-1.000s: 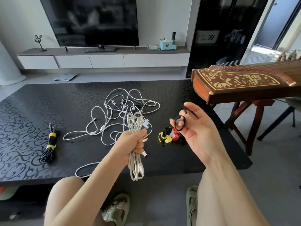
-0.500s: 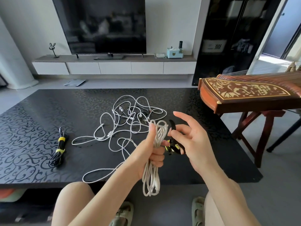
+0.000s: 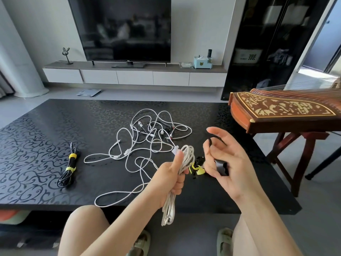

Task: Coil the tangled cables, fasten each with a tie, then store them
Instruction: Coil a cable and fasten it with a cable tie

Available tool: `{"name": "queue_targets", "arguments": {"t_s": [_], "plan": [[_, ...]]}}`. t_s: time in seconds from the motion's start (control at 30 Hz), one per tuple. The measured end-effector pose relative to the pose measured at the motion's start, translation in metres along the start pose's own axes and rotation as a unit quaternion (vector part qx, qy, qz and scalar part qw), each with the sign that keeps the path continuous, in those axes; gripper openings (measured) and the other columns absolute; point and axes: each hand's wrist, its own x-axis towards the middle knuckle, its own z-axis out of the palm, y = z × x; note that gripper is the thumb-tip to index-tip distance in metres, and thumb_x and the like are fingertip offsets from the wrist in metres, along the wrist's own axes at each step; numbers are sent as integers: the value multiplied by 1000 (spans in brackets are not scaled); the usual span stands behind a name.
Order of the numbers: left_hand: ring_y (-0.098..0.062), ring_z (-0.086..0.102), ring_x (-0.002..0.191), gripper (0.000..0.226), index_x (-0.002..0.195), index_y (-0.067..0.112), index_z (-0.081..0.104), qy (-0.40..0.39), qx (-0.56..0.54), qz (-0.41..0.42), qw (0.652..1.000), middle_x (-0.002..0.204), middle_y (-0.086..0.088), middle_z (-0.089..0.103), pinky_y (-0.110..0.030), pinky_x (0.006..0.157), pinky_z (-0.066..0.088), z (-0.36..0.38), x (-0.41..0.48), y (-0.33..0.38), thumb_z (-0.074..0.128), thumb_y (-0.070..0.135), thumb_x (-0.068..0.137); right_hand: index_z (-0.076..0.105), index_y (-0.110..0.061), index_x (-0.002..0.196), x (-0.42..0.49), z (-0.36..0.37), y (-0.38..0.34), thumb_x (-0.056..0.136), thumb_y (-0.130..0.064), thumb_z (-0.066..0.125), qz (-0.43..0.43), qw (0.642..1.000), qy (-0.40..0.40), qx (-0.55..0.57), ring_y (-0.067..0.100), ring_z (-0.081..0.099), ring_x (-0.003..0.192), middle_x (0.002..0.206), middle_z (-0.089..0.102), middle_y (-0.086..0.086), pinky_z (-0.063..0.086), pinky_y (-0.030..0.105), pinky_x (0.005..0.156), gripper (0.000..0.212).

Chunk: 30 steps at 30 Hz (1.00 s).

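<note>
White cable coil [image 3: 187, 156] in left hand [image 3: 172, 176], black tie [image 3: 221, 166] in right hand [image 3: 235, 170].

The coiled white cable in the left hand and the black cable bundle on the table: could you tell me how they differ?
The coiled white cable is gripped in the left hand; the black cable bundle lies on the black patterned table. The black bundle carries two yellow ties; the white cable has none. Both are gathered into long loops.
</note>
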Motion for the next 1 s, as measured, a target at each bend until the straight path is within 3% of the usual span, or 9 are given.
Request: {"name": "queue_targets", "arguments": {"t_s": [0.07,0.17,0.3,0.43,0.57,0.67,0.73,0.9,1.0], "plan": [[-8,25,38,56,72,10,51,39,70,24,996,46,8,30,-20,37,24,4,1,-1,42,64,85,65,-18,112,-1,3,1,79,-6,64,4,997,-7,-79,12,52,46,75,65,6,42,21,44,35],[-11,26,46,47,70,9,47,86,223,85,967,53,3,32,-25,44,25,5,4,-4,41,48,96,66,-23,112,-2,6,8,75,-7,70,24,985,23,-172,17,70,79,80,74,8,53,20,71,41],[-14,34,54,33,77,5,47,72,353,127,924,60,2,41,-30,52,29,7,2,-9,35,28,99,65,-21,101,-1,13,26,81,1,68,58,961,77,-259,8,69,78,75,75,3,49,18,75,29],[-19,46,64,36,87,6,47,47,347,175,920,70,-5,54,-40,67,43,2,-8,-11,30,35,98,60,-11,88,-1,13,37,82,0,67,85,960,158,-214,3,69,69,75,75,1,47,12,51,15],[-5,41,55,36,79,10,52,-6,294,190,937,63,9,48,-31,61,35,-5,-10,-14,29,37,87,52,-15,81,-5,13,43,83,-4,68,118,952,194,-204,13,70,72,78,75,2,44,24,54,19],[-7,40,58,61,84,-1,54,-15,219,161,962,67,-5,50,-31,63,34,-7,-9,-17,26,54,89,53,-15,79,-10,13,46,82,-4,70,125,950,214,-189,6,65,61,71,73,-1,41,19,47,20],[-8,49,63,71,90,5,63,1,233,168,958,72,-5,62,-25,62,37,-5,-9,-19,23,63,92,55,-11,82,-12,14,49,80,-7,72,122,948,217,-198,4,65,58,67,71,-2,42,17,45,17],[-25,66,85,47,97,11,69,52,246,187,950,87,-6,72,-47,79,50,0,-7,-22,34,43,101,55,-12,84,-18,17,53,82,-13,72,83,938,225,-250,13,66,59,71,73,2,43,23,43,17],[-23,66,77,50,86,10,66,71,278,185,940,78,-7,70,-48,80,50,0,-7,-18,33,45,100,61,-14,93,-26,17,53,84,-4,67,33,943,193,-269,12,67,59,80,74,0,48,22,45,14]]}}
